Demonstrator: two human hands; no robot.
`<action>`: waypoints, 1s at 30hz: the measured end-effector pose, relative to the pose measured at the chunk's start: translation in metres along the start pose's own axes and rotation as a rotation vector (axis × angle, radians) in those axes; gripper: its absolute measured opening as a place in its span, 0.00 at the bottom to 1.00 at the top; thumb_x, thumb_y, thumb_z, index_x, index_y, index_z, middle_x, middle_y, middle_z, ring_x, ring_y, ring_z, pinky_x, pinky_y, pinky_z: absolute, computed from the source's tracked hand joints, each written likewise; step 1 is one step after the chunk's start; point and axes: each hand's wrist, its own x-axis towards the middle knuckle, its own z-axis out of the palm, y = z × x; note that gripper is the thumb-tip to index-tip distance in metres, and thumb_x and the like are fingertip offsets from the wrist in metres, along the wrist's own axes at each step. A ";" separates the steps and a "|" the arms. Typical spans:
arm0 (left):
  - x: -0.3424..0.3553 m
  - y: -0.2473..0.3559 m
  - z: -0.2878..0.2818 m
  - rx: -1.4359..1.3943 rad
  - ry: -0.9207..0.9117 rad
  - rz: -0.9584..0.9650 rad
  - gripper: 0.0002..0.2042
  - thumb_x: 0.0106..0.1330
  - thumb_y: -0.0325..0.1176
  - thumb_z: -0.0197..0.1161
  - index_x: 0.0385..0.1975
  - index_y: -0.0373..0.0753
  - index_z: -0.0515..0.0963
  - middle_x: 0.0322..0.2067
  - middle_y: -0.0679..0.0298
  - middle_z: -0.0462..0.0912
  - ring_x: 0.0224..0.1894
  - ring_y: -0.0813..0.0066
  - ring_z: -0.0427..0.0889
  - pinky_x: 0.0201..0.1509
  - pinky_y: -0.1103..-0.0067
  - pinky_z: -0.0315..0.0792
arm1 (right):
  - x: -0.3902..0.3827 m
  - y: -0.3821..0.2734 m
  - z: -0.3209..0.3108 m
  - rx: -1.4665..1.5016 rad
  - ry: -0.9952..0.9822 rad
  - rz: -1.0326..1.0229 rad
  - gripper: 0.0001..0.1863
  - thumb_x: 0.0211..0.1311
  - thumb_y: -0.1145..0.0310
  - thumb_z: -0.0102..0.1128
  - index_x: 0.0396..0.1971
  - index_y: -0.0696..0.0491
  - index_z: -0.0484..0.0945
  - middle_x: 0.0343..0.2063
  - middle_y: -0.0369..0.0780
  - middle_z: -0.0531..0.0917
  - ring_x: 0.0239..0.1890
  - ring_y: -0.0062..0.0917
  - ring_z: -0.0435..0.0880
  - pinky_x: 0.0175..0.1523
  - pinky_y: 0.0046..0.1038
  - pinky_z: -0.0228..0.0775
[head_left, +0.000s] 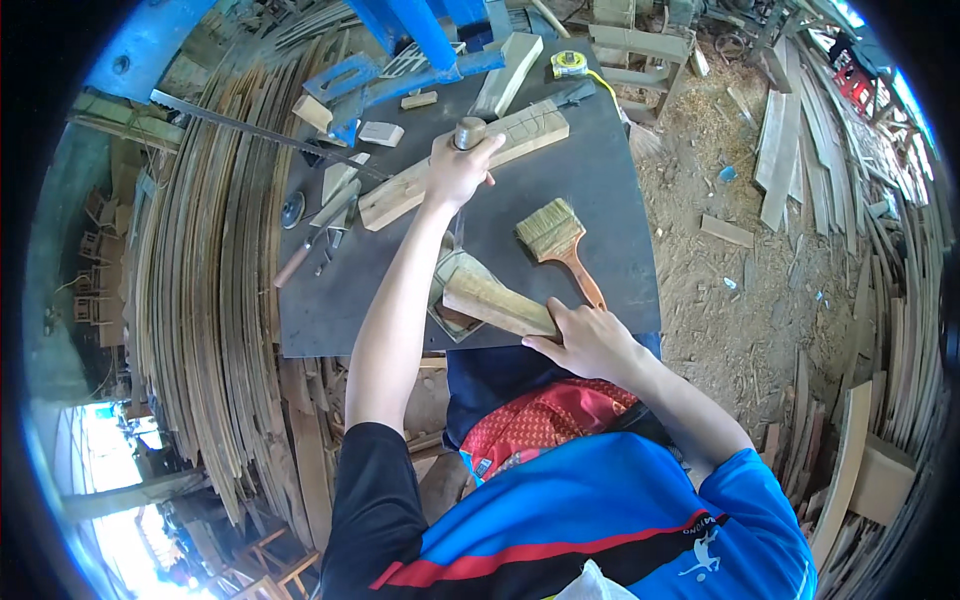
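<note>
My left hand is closed around an upright chisel, whose round handle end with a metal ring stands above the fist. What looks like its thin blade shows below the hand. Behind that fist lies a long pale wood beam with pencil-like marks near its far right end. Close to the table's front edge, my right hand is closed on the narrow end of a thick, tapered wooden mallet. The mallet's wide end rests over a square-edged object, partly hidden. A wide brush with a wooden handle lies beside the right hand.
On the dark table are a yellow tape measure, wood offcuts and a wooden-handled tool. A blue metal frame with a saw blade stands over the far left. Stacked boards flank the table.
</note>
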 end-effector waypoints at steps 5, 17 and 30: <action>0.004 0.005 0.008 0.101 0.035 -0.016 0.13 0.63 0.39 0.70 0.24 0.36 0.79 0.15 0.69 0.74 0.15 0.80 0.74 0.19 0.78 0.74 | -0.001 -0.005 -0.002 -0.102 0.040 -0.037 0.31 0.69 0.41 0.53 0.39 0.61 0.71 0.16 0.50 0.80 0.21 0.50 0.83 0.29 0.47 0.77; 0.005 0.009 0.020 0.437 0.068 -0.023 0.17 0.65 0.47 0.66 0.29 0.36 0.79 0.16 0.63 0.78 0.15 0.74 0.81 0.21 0.75 0.72 | 0.000 -0.017 -0.010 -0.207 0.054 -0.063 0.31 0.69 0.40 0.54 0.33 0.59 0.70 0.11 0.48 0.78 0.17 0.47 0.83 0.23 0.44 0.76; -0.005 0.007 0.043 0.656 0.237 0.060 0.17 0.62 0.48 0.65 0.40 0.40 0.82 0.36 0.50 0.86 0.44 0.51 0.85 0.48 0.62 0.78 | 0.008 -0.035 -0.012 -0.276 0.015 -0.061 0.29 0.68 0.42 0.58 0.33 0.59 0.68 0.13 0.49 0.78 0.20 0.51 0.83 0.25 0.47 0.78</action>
